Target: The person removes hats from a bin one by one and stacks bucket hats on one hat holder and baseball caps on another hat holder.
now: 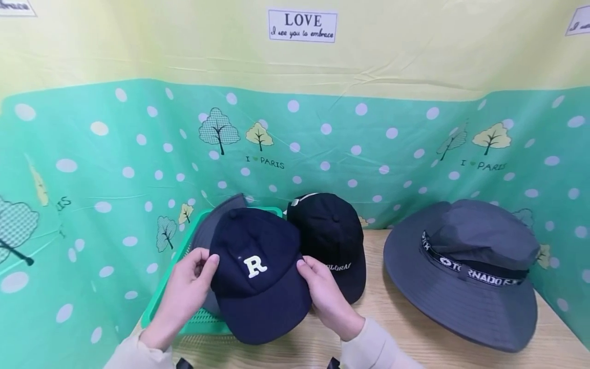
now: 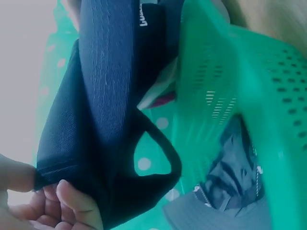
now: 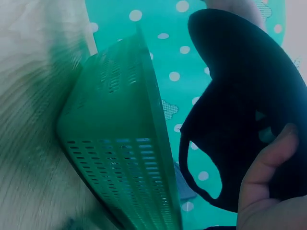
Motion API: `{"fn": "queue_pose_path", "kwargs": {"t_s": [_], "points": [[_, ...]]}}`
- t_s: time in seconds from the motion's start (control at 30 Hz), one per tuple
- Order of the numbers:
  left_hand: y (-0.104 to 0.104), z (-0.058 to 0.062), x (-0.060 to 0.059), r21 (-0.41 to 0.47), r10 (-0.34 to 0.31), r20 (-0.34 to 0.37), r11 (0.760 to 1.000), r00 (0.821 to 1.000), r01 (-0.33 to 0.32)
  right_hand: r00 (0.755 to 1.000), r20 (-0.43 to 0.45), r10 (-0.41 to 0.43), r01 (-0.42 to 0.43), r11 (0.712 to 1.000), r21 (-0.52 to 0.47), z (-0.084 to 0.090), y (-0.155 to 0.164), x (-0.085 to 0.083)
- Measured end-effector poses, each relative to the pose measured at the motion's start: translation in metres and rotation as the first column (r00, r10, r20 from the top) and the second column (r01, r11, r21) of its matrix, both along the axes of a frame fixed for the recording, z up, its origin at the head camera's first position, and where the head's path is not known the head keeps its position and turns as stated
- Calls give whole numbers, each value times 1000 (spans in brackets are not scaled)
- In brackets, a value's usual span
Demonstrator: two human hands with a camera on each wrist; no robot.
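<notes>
Item in hand: navy cap [image 1: 258, 271] with a white letter R on the front, held up above the front edge of the green basket [image 1: 182, 256] and the wooden table [image 1: 396, 328].
Left hand [image 1: 186, 292]: grips the cap's left side; the left wrist view shows thumb and curled fingers [image 2: 72, 201] pinching the fabric edge.
Right hand [image 1: 324, 292]: grips the cap's right side, the thumb [image 3: 268, 158] pressed on the cloth with fingers curled behind it.
Cap position: clear of the table, brim toward the person, its back strap loop hanging free beside the basket wall in both wrist views.
Basket contents: a grey cap [image 1: 216, 220] lies inside, partly hidden behind the navy one; grey fabric also shows through the mesh in the left wrist view.
Black cap [image 1: 332, 241]: rests on the table just beside the basket, with white lettering near the brim, untouched.
Grey bucket hat [image 1: 465, 271]: sits well apart at the right, with a printed band, untouched.
Progress, as judged: one cap lies in the basket, one is held over it, two hats are outside; whether the navy cap is going in or coming out cannot be told.
Left to do, as judged: the navy cap has yet to be set down, and the two hats on the table are unhandled.
</notes>
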State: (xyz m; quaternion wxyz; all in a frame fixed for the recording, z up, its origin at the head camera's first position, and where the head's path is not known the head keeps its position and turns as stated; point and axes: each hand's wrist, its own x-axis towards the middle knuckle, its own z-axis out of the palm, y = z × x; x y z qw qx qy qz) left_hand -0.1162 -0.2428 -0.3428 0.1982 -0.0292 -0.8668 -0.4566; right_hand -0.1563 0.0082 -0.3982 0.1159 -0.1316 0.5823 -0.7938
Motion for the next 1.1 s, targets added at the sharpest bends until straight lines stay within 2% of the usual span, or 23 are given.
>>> {"fn": "queue_pose_path", "kwargs": {"t_s": [0.17,0.23,0.3,0.37,0.43,0.53,0.6,0.67,0.73,0.77,0.87,0.9,0.97,1.1], "points": [[2,-12,7,67,102,-33,993,994,-100,990,-133,40,-38,999,18,6,7,-1],[3,-16,8,99,137,-7,986,991,-135,983,-180,36,-34,999,13,10,11,-3],[4,-21,8,143,133,44,980,990,-138,979,-204,26,-26,1000,0,15,15,-4],[5,-25,8,181,98,95,977,991,-114,978,-210,9,-13,1000,-17,20,20,-5],[8,-28,6,233,18,132,971,991,-49,978,-206,-2,-6,999,-36,26,25,-7],[13,-30,3,315,-122,116,946,986,80,979,-202,-11,-2,998,-65,33,33,-10],[18,-28,0,403,-229,66,896,971,183,978,-207,-16,-1,997,-79,38,38,-12],[23,-25,-5,474,-324,-16,831,946,292,977,-214,-20,-1,995,-95,43,44,-14],[29,-20,-11,529,-405,-109,750,908,398,976,-216,-21,-4,994,-111,47,50,-17],[33,-17,-14,555,-444,-151,701,883,448,977,-212,-18,-7,993,-119,49,53,-18],[46,-8,-24,595,-517,-223,599,826,536,981,-192,-1,-28,989,-148,55,63,-24],[51,-5,-28,613,-525,-228,577,820,540,983,-184,3,-32,987,-158,56,66,-26],[61,3,-35,653,-527,-223,544,820,527,986,-168,3,-32,985,-170,59,72,-30],[83,18,-52,714,-506,-214,503,836,487,991,-125,-42,20,985,-170,66,85,-40]]}}
